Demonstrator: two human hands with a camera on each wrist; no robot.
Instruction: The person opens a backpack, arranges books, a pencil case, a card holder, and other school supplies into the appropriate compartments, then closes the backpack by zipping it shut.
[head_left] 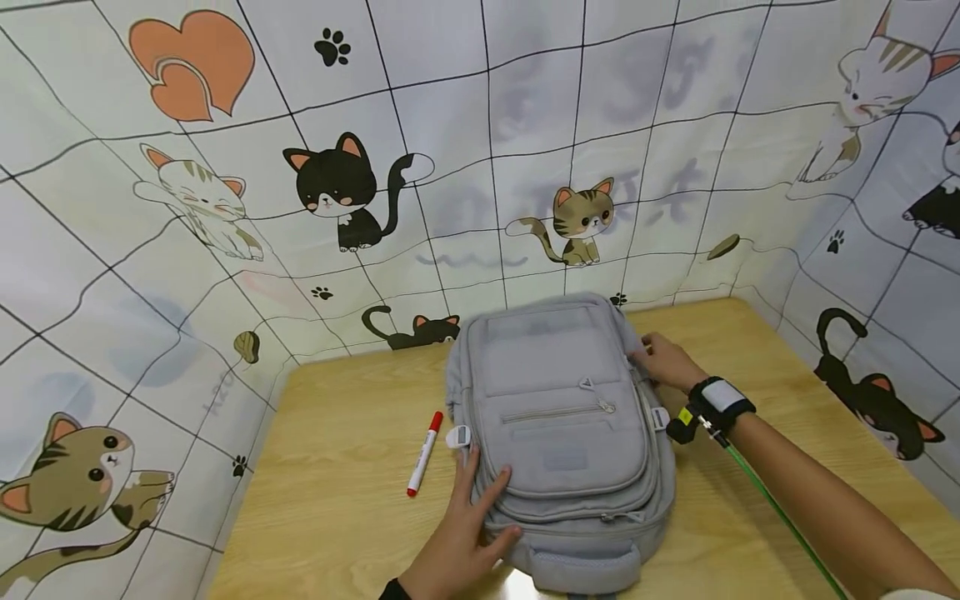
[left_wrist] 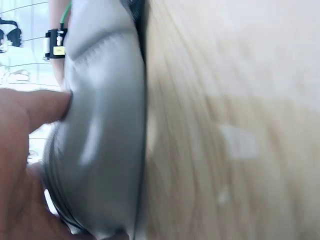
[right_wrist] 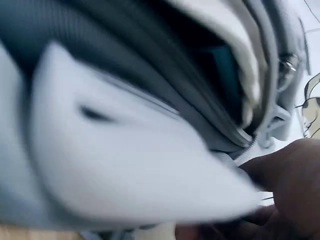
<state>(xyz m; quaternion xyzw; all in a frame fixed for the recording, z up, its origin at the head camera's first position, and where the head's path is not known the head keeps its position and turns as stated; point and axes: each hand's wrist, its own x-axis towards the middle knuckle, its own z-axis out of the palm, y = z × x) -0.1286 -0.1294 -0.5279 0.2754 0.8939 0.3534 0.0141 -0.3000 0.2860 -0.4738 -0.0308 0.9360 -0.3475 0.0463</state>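
Closest in, the left hand (head_left: 457, 542) is lying on the lower left corner of one grey backpack (head_left: 562, 433), fingers spread and nearly straight, pressing the fabric without closing round anything. That backpack is lying flat on the wooden table (head_left: 337, 467), between the two hands; its front zips are looking closed, and whatever is inside is staying hidden, though the blurred right wrist view is showing a gap along the side with something teal in it. Across the bag, the right hand (head_left: 667, 362) is touching its upper right edge; its fingers are tucked against the fabric, so I cannot tell its grip. One red-capped marker (head_left: 424, 454) is lying just left of the left hand.
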